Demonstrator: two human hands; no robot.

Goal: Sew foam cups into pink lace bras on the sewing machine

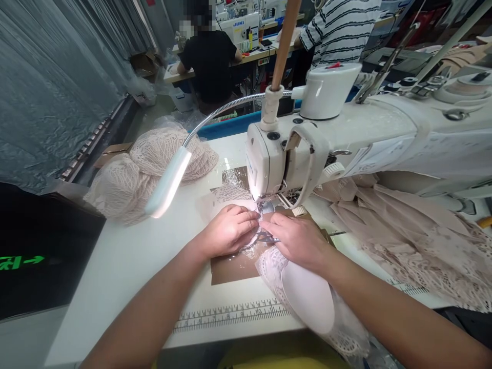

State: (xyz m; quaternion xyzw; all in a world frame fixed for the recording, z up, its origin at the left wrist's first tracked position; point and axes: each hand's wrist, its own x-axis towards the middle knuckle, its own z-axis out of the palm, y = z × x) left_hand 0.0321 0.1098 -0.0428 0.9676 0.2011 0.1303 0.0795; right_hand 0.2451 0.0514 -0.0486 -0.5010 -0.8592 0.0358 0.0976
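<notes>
Left hand (pixel 230 231) is resting on the lace (pixel 255 238) by the sewing machine (pixel 267 159) needle, fingers bent and together, right hand (pixel 300 240) is sitting half-curled opposite, can't tell if either is pinching, and the lace-trimmed cup (pixel 309 294) is lying below the right, overhanging the table (pixel 134 266) edge.

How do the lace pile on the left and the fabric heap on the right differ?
The lace pile is bunched into rounded mounds; the fabric heap spreads out in long folds. Lace patterning covers much of the lace pile, while the fabric heap shows broad plain stretches with lacy edges. Both are pale beige.
</notes>
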